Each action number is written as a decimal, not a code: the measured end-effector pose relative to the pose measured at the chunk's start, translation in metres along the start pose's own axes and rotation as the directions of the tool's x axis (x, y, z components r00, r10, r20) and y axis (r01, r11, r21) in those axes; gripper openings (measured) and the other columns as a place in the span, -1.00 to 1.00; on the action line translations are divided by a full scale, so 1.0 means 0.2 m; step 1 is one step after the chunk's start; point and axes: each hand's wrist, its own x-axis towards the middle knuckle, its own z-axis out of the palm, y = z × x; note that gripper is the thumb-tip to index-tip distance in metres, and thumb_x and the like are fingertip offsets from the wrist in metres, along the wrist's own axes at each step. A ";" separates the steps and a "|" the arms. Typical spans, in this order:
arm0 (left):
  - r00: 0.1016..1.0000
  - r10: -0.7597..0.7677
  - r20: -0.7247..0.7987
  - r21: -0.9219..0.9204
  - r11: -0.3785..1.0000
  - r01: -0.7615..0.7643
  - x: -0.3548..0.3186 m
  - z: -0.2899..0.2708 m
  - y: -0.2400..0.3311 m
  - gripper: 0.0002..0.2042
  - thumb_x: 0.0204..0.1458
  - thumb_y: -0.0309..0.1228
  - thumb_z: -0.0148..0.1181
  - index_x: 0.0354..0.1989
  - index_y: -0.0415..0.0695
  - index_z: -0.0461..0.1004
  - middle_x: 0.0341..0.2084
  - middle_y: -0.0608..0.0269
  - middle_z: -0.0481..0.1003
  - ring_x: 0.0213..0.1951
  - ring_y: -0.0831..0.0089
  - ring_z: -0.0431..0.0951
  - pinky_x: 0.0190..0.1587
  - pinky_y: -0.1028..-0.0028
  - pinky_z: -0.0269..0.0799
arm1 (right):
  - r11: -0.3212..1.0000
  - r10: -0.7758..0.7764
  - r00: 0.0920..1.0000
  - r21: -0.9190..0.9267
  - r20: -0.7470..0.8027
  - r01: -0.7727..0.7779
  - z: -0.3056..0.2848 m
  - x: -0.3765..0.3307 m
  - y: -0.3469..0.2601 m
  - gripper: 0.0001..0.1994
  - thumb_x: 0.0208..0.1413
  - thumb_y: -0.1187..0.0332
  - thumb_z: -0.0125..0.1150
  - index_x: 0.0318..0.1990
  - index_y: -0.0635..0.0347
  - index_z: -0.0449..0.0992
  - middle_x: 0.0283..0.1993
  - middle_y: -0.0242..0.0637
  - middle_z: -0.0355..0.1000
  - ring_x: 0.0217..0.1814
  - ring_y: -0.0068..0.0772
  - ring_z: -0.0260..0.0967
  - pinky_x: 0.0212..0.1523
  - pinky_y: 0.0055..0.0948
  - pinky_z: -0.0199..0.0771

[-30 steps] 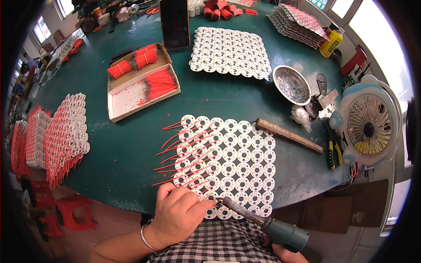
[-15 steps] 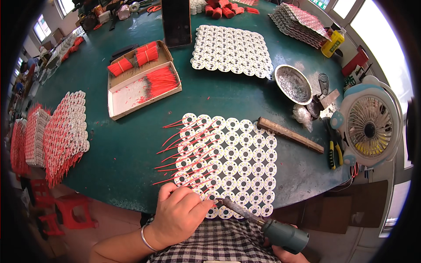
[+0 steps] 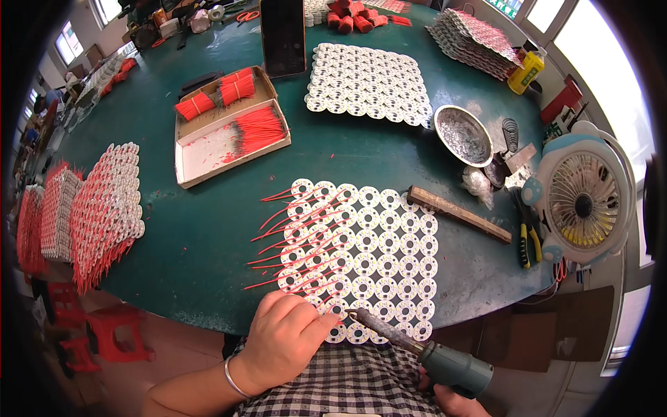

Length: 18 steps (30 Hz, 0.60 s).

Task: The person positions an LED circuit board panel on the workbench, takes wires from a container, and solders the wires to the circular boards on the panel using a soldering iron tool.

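Note:
A panel of round white circuit boards (image 3: pixel 388 267) lies at the table's near edge, with several red wires (image 3: pixel 272 258) trailing off its left columns. My left hand (image 3: pixel 288 333) is closed at the lower left of the panel, thumb and finger pinching a short red wire (image 3: pixel 340 322) whose end shows at the fingertips. From the lower right comes my right hand (image 3: pixel 455 402), closed round a soldering iron (image 3: pixel 455 370) with a green body; the iron partly hides the fingers. Its bent tip is over the lower boards, just right of my left fingertips.
A wooden bar (image 3: pixel 458 214) touches the panel's upper right corner. Beyond are a cardboard box (image 3: pixel 208 154) of red wires, another board panel (image 3: pixel 368 85), a metal bowl (image 3: pixel 463 136) and a phone (image 3: pixel 283 38). Pliers (image 3: pixel 528 236) and a fan (image 3: pixel 582 198) stand right; wired panels (image 3: pixel 105 212) left.
The soldering iron's tip has shifted slightly right and up, a little farther from my left fingertips. My left hand has hardly moved. The whole view has shifted slightly.

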 end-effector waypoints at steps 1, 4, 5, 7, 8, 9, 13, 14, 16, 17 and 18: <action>1.000 0.004 0.006 0.007 1.000 -0.004 0.00 0.01 0.00 -0.83 -0.06 -0.41 0.17 -0.26 -0.08 0.56 -0.49 0.35 0.33 -0.30 0.35 0.39 -0.10 0.29 0.31 | 0.998 0.004 1.000 -0.057 0.005 -0.004 0.00 0.00 -0.02 -0.42 -0.06 0.45 0.38 0.14 0.40 0.30 -0.02 -0.07 0.46 0.00 -0.25 0.44 0.03 -0.33 0.41; 1.000 0.001 0.017 0.008 1.000 -0.001 0.01 0.01 0.00 -0.83 -0.06 -0.41 0.17 -0.27 -0.10 0.56 -0.49 0.35 0.33 -0.30 0.34 0.40 -0.11 0.30 0.32 | 0.989 -0.015 1.000 -0.147 0.002 0.015 0.02 0.03 -0.09 -0.42 -0.06 0.45 0.38 0.14 0.41 0.30 -0.02 -0.08 0.47 0.01 -0.28 0.44 0.04 -0.34 0.41; 1.000 0.000 0.017 0.008 1.000 0.000 0.01 0.00 0.00 -0.83 -0.06 -0.41 0.17 -0.27 -0.10 0.56 -0.49 0.35 0.33 -0.30 0.34 0.40 -0.11 0.30 0.32 | 0.984 -0.042 0.999 -0.176 -0.007 0.040 0.02 0.03 -0.11 -0.42 -0.06 0.46 0.38 0.13 0.41 0.30 -0.02 -0.08 0.47 0.01 -0.29 0.44 0.04 -0.35 0.41; 1.000 -0.003 0.025 0.005 1.000 0.003 0.02 0.00 0.00 -0.84 -0.06 -0.41 0.18 -0.28 -0.10 0.55 -0.50 0.35 0.33 -0.31 0.34 0.40 -0.12 0.30 0.32 | 0.983 -0.056 0.998 -0.175 -0.004 0.055 0.02 0.04 -0.10 -0.42 -0.06 0.46 0.39 0.14 0.41 0.30 -0.02 -0.09 0.47 0.00 -0.30 0.44 0.04 -0.35 0.41; 1.000 -0.002 0.025 0.004 1.000 0.002 0.02 0.00 0.00 -0.84 -0.06 -0.41 0.18 -0.28 -0.10 0.55 -0.50 0.35 0.33 -0.31 0.34 0.40 -0.12 0.30 0.32 | 0.982 -0.071 0.997 -0.175 -0.002 0.070 0.02 0.03 -0.10 -0.41 -0.07 0.46 0.39 0.14 0.41 0.30 -0.03 -0.10 0.47 0.00 -0.31 0.44 0.03 -0.36 0.42; 1.000 0.003 0.024 0.002 1.000 -0.003 0.02 0.00 0.00 -0.84 -0.06 -0.41 0.18 -0.28 -0.10 0.56 -0.50 0.34 0.33 -0.31 0.34 0.40 -0.12 0.30 0.32 | 0.982 -0.071 0.997 -0.176 -0.004 0.069 0.02 0.03 -0.10 -0.41 -0.07 0.46 0.39 0.14 0.41 0.30 -0.03 -0.10 0.47 0.00 -0.31 0.44 0.03 -0.36 0.42; 1.000 0.006 0.016 0.018 1.000 -0.006 0.00 0.00 0.00 -0.84 -0.06 -0.41 0.17 -0.29 -0.10 0.56 -0.50 0.34 0.34 -0.31 0.35 0.40 -0.13 0.31 0.32 | 0.981 -0.087 0.996 -0.175 -0.012 0.084 0.01 0.04 -0.09 -0.46 0.00 0.30 0.33 0.11 0.37 0.34 -0.12 -0.19 0.46 -0.12 -0.38 0.42 -0.08 -0.39 0.41; 1.000 0.001 0.013 0.020 1.000 -0.001 0.00 -0.01 0.00 -0.84 -0.06 -0.41 0.17 -0.29 -0.10 0.56 -0.50 0.34 0.34 -0.31 0.35 0.40 -0.13 0.31 0.32 | 0.998 -0.016 0.998 -0.060 -0.059 0.012 0.01 0.03 -0.06 -0.48 0.05 0.14 0.29 0.07 0.33 0.39 -0.21 -0.28 0.45 -0.22 -0.45 0.39 -0.18 -0.41 0.39; 1.000 0.010 -0.015 0.015 1.000 -0.010 0.00 0.00 0.00 -0.84 -0.06 -0.42 0.17 -0.29 -0.10 0.56 -0.50 0.34 0.33 -0.31 0.35 0.40 -0.13 0.31 0.32 | 0.996 0.065 0.992 0.064 -0.108 -0.058 0.01 0.02 -0.02 -0.46 0.10 -0.02 0.25 0.03 0.29 0.44 -0.30 -0.36 0.44 -0.33 -0.51 0.35 -0.28 -0.44 0.38; 1.000 0.019 -0.007 0.013 1.000 -0.019 0.02 0.02 0.01 -0.84 -0.06 -0.42 0.17 -0.29 -0.10 0.56 -0.50 0.34 0.33 -0.31 0.35 0.40 -0.13 0.31 0.32 | 0.988 0.070 0.988 0.145 -0.138 -0.050 0.01 0.01 0.00 -0.44 0.09 -0.04 0.26 0.03 0.29 0.44 -0.29 -0.38 0.43 -0.32 -0.52 0.35 -0.26 -0.45 0.38; 1.000 0.010 -0.025 -0.018 1.000 -0.010 0.02 0.02 0.00 -0.86 -0.13 -0.46 0.23 -0.34 -0.08 0.56 -0.52 0.36 0.33 -0.35 0.34 0.39 -0.20 0.33 0.29 | 0.975 0.074 0.985 0.217 -0.156 -0.039 0.02 0.01 0.00 -0.42 0.07 -0.06 0.28 0.02 0.28 0.44 -0.27 -0.39 0.43 -0.31 -0.52 0.35 -0.24 -0.45 0.38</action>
